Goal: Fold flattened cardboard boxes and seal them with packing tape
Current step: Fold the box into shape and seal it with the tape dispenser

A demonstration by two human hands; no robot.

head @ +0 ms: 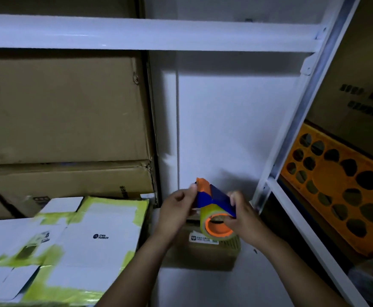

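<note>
Blue-and-orange plastic tape dispenser [212, 199] held in the air with both hands, loaded with a roll of yellowish clear packing tape on an orange core [217, 223].

Left hand [176, 209]: pinching the dispenser's front end, just below its orange tab.

Right hand [243, 218]: fingers curled round the blue frame and the side of the roll, a firm hold.

Directly below the dispenser: small brown cardboard box with a white label [205, 251], not touched by either hand.

Left of the dispenser and lower: stack of flattened white cartons with yellow-green borders [88, 235], lying flat, apart from the hands.

Above those, left of the dispenser: large brown cardboard boxes [65, 107], stacked.

Right of the dispenser: slanting white metal rack upright [291, 129]; beyond it, an orange plastic crate with round holes [340, 189].

High above the dispenser: white shelf beam [136, 32].
</note>
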